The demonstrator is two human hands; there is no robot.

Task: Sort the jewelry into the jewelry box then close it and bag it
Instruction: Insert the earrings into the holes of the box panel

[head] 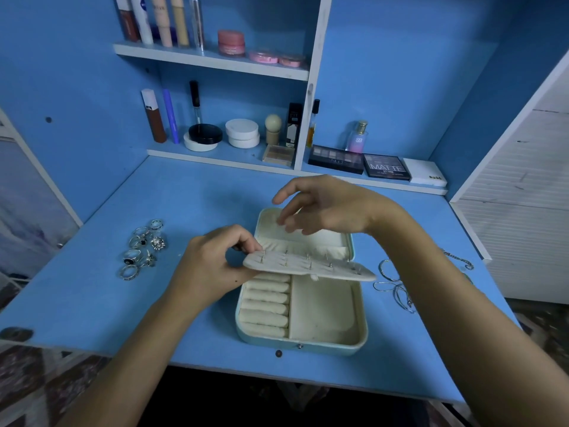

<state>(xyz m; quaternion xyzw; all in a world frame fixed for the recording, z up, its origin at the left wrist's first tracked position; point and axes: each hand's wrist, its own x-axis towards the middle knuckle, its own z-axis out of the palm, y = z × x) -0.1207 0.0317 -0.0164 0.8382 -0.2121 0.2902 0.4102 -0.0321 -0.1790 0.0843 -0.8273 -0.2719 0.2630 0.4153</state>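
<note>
Jewelry box (326,340) open; left hand (212,266) pinches earring panel (308,268).

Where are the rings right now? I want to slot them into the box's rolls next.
In the head view the rings lie clustered on the blue desk, left of the open jewelry box and just beyond the left hand.

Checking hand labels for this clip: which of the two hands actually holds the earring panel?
The left hand pinches the earring panel at its left end. The right hand hovers open above the jewelry box, holding nothing.
</note>
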